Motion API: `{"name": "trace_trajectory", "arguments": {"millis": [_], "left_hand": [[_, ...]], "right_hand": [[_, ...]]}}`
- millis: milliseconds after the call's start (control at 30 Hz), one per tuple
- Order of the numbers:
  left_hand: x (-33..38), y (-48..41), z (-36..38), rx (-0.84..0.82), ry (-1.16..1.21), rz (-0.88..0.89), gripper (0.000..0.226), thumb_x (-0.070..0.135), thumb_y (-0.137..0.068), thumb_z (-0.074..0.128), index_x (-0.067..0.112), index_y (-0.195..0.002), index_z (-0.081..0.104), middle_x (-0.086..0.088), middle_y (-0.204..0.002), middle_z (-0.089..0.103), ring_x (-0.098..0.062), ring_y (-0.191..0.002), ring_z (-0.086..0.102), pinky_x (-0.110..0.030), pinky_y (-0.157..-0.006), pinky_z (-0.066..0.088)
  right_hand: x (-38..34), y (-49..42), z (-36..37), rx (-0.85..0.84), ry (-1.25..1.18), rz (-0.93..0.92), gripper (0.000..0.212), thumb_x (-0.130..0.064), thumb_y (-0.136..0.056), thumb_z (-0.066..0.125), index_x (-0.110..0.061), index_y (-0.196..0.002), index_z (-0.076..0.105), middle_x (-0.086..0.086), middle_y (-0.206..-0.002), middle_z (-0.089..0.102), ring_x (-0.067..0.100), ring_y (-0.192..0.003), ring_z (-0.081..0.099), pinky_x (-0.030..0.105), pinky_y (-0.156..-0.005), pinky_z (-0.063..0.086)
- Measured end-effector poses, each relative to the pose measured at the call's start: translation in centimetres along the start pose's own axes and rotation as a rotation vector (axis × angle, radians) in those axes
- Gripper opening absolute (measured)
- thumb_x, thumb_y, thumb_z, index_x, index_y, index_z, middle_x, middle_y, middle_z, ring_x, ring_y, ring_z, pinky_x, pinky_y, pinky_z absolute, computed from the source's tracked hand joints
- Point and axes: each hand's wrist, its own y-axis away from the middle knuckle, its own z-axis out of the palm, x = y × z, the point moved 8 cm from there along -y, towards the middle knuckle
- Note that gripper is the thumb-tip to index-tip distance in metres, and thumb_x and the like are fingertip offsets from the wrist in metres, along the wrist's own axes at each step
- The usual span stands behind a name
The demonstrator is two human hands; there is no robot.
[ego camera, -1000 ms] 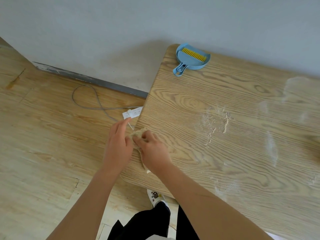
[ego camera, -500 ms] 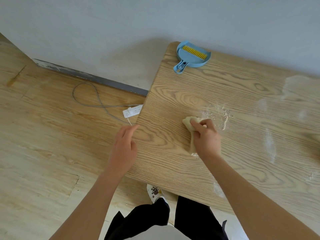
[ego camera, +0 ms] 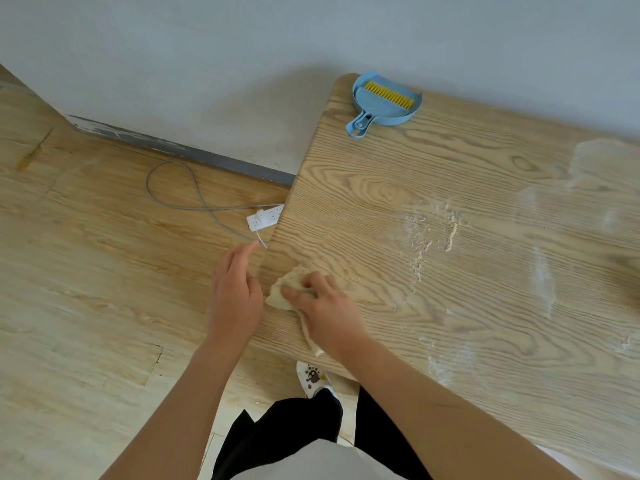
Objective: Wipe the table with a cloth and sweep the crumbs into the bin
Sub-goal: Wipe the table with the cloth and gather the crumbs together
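The beige cloth (ego camera: 280,294) has been drawn back across the counter (ego camera: 381,168) to its left edge, where it is bunched and pressed down under the curled fingers of the right hand (ego camera: 329,313), a tail of it trailing beneath the wrist. Half a second earlier the cloth was held farther out, just short of the crumbs (ego camera: 452,230); a full second earlier it was at this same edge, so one out-and-back stroke appears to have been completed. The left hand (ego camera: 235,296) has been kept just off the counter edge, fingers loosely extended and holding nothing, touching or nearly touching the cloth, seemingly placed to catch what is pushed over. The streaks of crumbs look much as they did, so little seems to have been gathered and most of the wiping is judged still to be done. The blue dustpan (ego camera: 384,105) with its yellow-bristled brush (ego camera: 389,91) lies unmoved at the far corner, and no bin is in view.
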Motion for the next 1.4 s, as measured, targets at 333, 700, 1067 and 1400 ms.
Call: {"name": "trace_trajectory", "arguments": {"millis": [333,700,1067,1400], "left_hand": [[2.5,-0.6,2.5,-0.131,-0.016,0.098,0.051,-0.004,-0.088,0.042,0.019,-0.133,0.047,0.005,-0.128,0.046,-0.009,-0.121,0.04,-0.024,-0.098,0.034],[5.6,-1.3,3.5,-0.11,0.003,0.16,0.052,-0.005,-0.085,0.045,0.018,-0.132,0.049,0.007,-0.126,0.048,-0.01,-0.117,0.045,-0.025,-0.098,0.038],[9.0,-2.1,7.4,-0.193,0.011,0.199,0.053,-0.007,-0.085,0.048,0.02,-0.13,0.051,0.006,-0.129,0.047,-0.012,-0.119,0.045,-0.036,-0.099,0.043],[15.6,-5.8,12.0,-0.267,-0.039,0.281,0.048,-0.001,-0.088,0.045,0.022,-0.13,0.049,0.007,-0.13,0.045,-0.007,-0.121,0.04,-0.021,-0.099,0.034]], "right_hand": [[14.0,2.4,-8.7,0.293,0.084,0.427,0.03,-0.008,-0.085,0.061,-0.022,-0.111,0.067,0.009,-0.1,0.054,0.029,-0.082,0.057,0.042,-0.058,0.056],[6.1,-1.3,-3.8,0.107,-0.007,0.228,0.038,-0.008,-0.077,0.07,-0.027,-0.11,0.063,0.004,-0.096,0.05,0.025,-0.086,0.055,0.031,-0.046,0.05],[18.4,4.1,-13.7,0.415,-0.125,0.553,0.038,-0.009,-0.085,0.06,-0.03,-0.117,0.065,-0.007,-0.094,0.053,0.013,-0.08,0.056,0.024,-0.062,0.049],[27.9,1.6,-22.4,0.464,0.047,0.686,0.043,-0.009,-0.085,0.055,-0.014,-0.128,0.057,0.003,-0.113,0.056,0.024,-0.093,0.057,0.025,-0.067,0.038]]}}
